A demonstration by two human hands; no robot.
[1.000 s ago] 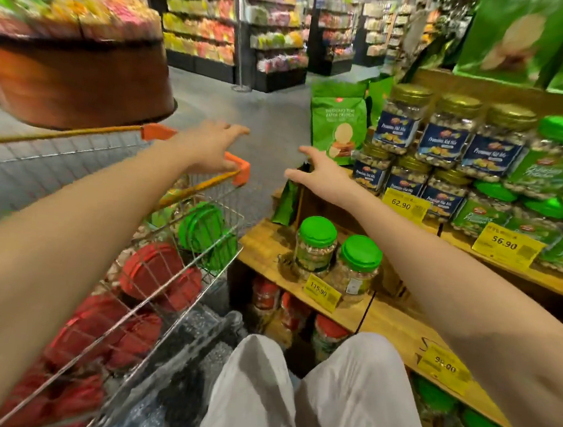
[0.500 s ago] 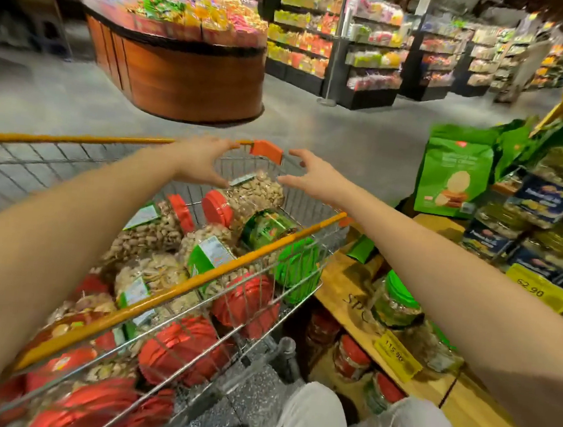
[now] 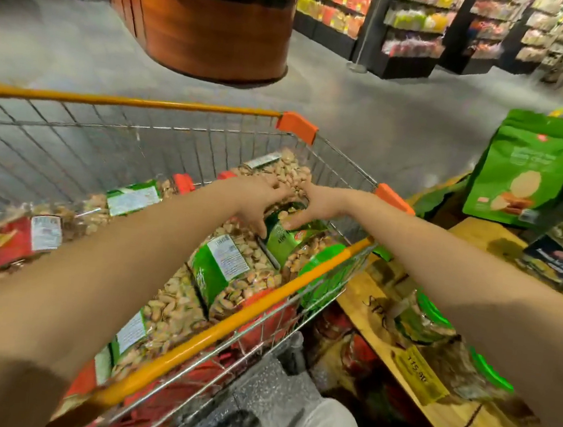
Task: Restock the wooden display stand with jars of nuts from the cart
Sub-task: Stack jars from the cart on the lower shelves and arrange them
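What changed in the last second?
The left hand and right hand went from above the rim down into the cart and now grip a green-label jar between them. The cart and the green-lid jars on the stand stayed put.

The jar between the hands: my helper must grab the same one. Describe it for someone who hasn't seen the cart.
In the wire cart, look right, by the orange rail. The green-label jar lies on its side between the left hand and right hand. Of the green-label jars it is farthest right, green lid toward the rail.
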